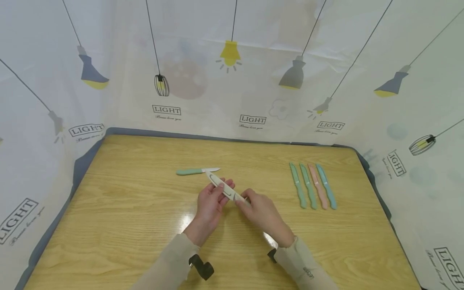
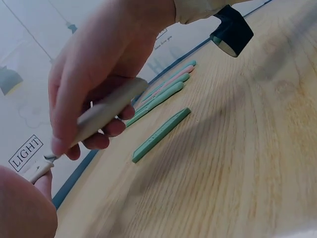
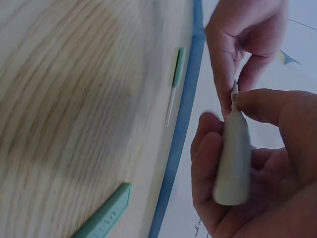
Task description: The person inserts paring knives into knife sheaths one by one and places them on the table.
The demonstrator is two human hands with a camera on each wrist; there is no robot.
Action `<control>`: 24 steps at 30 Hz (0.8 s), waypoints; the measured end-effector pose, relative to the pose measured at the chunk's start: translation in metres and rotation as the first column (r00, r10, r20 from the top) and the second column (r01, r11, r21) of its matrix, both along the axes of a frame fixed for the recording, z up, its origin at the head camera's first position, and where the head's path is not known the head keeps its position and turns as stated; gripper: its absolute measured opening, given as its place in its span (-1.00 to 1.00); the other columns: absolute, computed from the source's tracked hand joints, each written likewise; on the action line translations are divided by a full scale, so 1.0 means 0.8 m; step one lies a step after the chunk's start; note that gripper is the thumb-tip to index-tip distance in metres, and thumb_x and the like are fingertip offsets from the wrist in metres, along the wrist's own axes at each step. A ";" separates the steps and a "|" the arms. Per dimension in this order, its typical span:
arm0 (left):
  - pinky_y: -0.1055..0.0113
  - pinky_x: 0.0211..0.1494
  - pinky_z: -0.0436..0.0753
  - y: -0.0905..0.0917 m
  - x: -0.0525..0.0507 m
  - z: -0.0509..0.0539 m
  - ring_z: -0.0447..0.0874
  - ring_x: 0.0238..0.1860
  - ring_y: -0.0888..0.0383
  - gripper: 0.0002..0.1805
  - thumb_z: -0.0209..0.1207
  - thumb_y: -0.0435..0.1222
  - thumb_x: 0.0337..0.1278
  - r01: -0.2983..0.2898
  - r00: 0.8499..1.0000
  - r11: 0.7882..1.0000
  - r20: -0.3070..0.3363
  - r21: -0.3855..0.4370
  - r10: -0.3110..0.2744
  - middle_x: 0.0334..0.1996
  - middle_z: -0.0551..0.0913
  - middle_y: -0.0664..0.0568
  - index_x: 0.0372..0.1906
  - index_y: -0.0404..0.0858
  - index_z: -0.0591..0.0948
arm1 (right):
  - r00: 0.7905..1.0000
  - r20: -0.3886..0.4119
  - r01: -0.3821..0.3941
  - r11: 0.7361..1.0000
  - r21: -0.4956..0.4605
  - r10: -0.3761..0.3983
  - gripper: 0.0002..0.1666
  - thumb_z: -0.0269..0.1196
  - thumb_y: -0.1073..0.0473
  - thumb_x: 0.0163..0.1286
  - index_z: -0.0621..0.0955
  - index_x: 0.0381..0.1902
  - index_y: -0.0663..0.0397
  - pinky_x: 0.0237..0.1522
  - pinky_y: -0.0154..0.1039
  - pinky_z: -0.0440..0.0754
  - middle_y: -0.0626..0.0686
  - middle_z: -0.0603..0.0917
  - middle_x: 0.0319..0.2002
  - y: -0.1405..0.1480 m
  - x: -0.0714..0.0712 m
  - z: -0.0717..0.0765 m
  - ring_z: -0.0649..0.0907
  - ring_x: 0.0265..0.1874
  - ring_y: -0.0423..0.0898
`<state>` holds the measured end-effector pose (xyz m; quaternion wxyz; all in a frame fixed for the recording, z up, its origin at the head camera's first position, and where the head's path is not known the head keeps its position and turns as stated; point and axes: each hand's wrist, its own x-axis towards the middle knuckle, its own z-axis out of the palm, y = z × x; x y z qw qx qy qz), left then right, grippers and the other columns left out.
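Observation:
Over the middle of the table, my left hand [image 1: 210,203] pinches the pale sheath [image 1: 222,187] of a white-handled knife, thumb on top. My right hand [image 1: 262,211] grips that knife's handle [image 2: 111,109], mostly hidden by the hand in the head view. In the left wrist view, a bit of metal shows between handle and sheath; most of the blade is hidden. Beyond the left hand lies an uncovered knife [image 1: 190,171] with a green handle, its blade pointing right. A loose green sheath [image 2: 161,136] lies on the table below the hands, not visible in the head view.
On the right side of the wooden table [image 1: 127,225], several sheathed knives [image 1: 306,187] lie side by side: green, pink and blue. A printed curtain [image 1: 203,96] with lamp drawings surrounds the table's back and sides.

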<state>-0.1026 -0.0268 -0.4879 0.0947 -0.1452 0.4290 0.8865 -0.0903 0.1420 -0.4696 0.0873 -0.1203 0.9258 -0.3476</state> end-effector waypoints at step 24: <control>0.18 0.36 0.61 -0.013 0.002 -0.005 0.52 0.36 -0.18 -0.59 0.04 -0.41 0.57 0.072 0.997 0.996 0.018 -0.057 -0.071 0.31 0.53 -0.37 0.35 -0.51 0.40 | 0.975 -0.204 0.136 0.961 0.240 -0.087 -0.67 0.37 0.08 0.46 0.73 -0.08 0.28 -0.54 -0.24 0.57 0.07 0.64 -0.36 0.069 -0.008 -0.008 0.52 -0.53 -0.13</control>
